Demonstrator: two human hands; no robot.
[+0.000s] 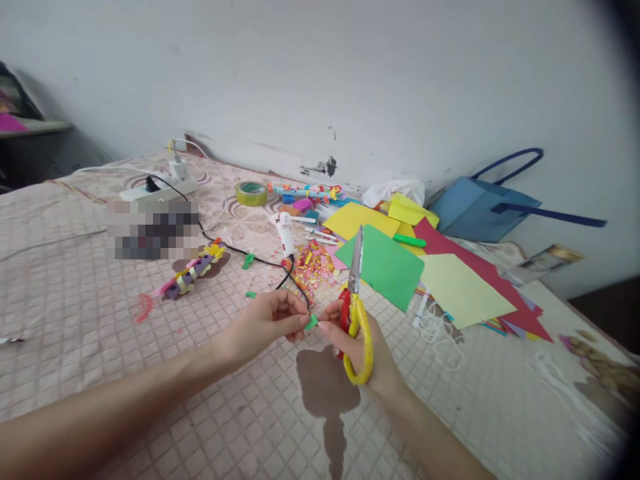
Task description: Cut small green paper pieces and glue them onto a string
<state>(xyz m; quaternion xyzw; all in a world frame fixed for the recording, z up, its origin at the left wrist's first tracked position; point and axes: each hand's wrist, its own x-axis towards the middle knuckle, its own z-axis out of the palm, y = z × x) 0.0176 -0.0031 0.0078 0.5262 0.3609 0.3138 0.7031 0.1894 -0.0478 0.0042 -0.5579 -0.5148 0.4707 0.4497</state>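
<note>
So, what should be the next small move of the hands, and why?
Perhaps put the scissors down: the right hand holds them, blades upward, close to the small green piece that the left hand pinches, so finer handling could be easier.

In front of you stands a plain off-white wall (320,87), marked by black smudges (327,166) low down, near the far edge of a surface spread with a pale quilted cover (150,400). To your left, a light-topped ledge (47,125) sits over a dark recess (40,155). Soft, greyish light washes your wall evenly, while brown shadows fall on the cover before you.
</note>
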